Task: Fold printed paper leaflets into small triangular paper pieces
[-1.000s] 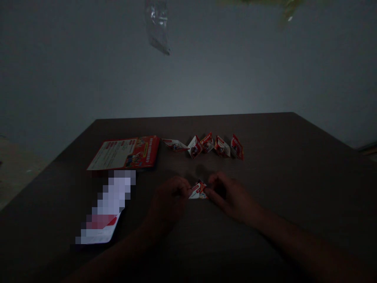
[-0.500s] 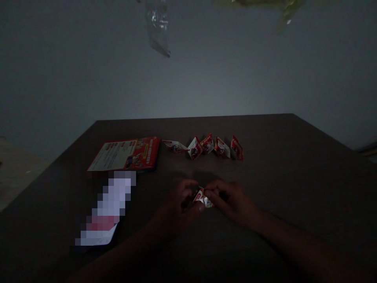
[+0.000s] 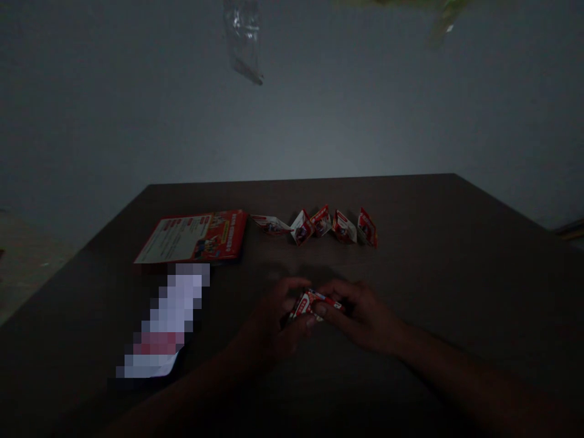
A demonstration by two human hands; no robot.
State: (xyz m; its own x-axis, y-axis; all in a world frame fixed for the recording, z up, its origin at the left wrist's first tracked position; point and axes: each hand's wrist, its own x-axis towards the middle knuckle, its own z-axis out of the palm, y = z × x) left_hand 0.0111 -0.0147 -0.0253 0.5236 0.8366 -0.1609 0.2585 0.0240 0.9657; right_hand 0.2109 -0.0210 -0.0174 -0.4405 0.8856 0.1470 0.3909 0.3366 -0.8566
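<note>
Between my two hands is a small folded printed paper piece (image 3: pixel 303 305), red and white with coloured pictures. My left hand (image 3: pixel 280 325) closes on its left side, with the thumb along the near edge. The fingers of my right hand (image 3: pixel 365 313) grip the right side, the thumb pressing on top. Dim light and the fingers hide part of the piece. Beyond my hands, several similar folded paper pieces (image 3: pixel 344 227) stand in a row on the dark table (image 3: pixel 438 255).
A red and white printed booklet or flat pack (image 3: pixel 182 237) lies at the left. Nearer to me is a phone-like slab with a bright, pixelated face (image 3: pixel 168 322). A clear plastic bag (image 3: pixel 246 42) hangs against the grey wall (image 3: pixel 365 109) behind the table.
The paper piece between my hands has turned and flattened, showing more of its printed face. My right thumb now lies over it. The row of folded pieces stays as it was.
</note>
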